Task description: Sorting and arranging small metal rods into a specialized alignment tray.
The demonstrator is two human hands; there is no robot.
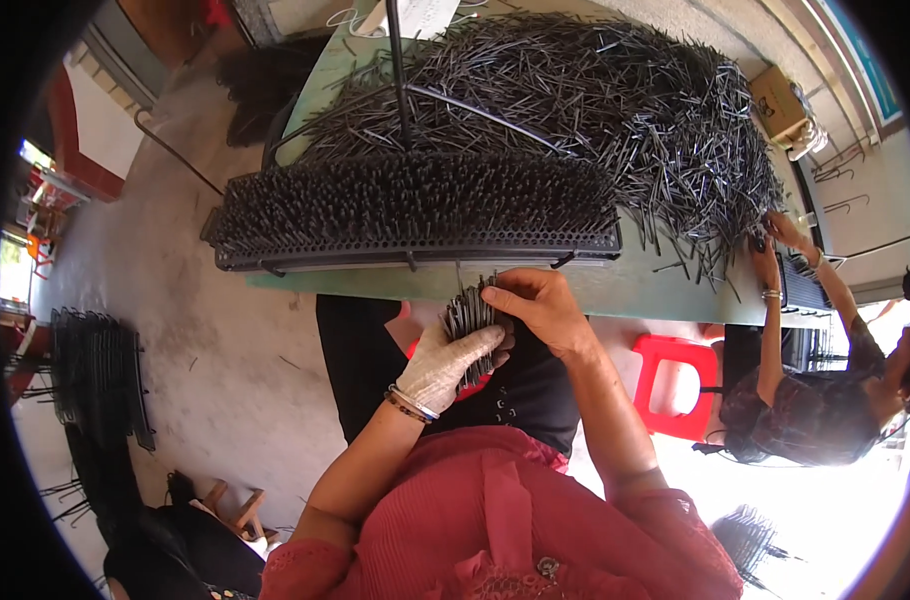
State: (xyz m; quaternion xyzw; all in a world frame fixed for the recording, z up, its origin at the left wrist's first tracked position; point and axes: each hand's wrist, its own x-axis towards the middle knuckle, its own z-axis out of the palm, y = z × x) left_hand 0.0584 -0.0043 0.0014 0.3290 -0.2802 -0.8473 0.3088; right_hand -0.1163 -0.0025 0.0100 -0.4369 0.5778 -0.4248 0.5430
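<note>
A bundle of thin dark rods (472, 312) is gripped in my left hand (440, 362), which wears a pale glove, over my lap. My bare right hand (547, 312) is closed at the upper right side of the bundle, thumb and fingers against the rod ends; whether it pinches a single rod is too small to tell. Just beyond my hands, at the table's near edge, stands a black perforated rack (415, 245) densely filled with upright rods. Behind it a large heap of loose dark rods (615, 110) covers much of the green tabletop (615, 285).
A black upright bar (397, 80) rises behind the rack. At the right, a co-worker (800, 400) reaches toward another rack (803, 285). A red stool (675, 388) stands between us. A cardboard box (778, 103) sits at the back right. Black racks (100, 370) stand on the left floor.
</note>
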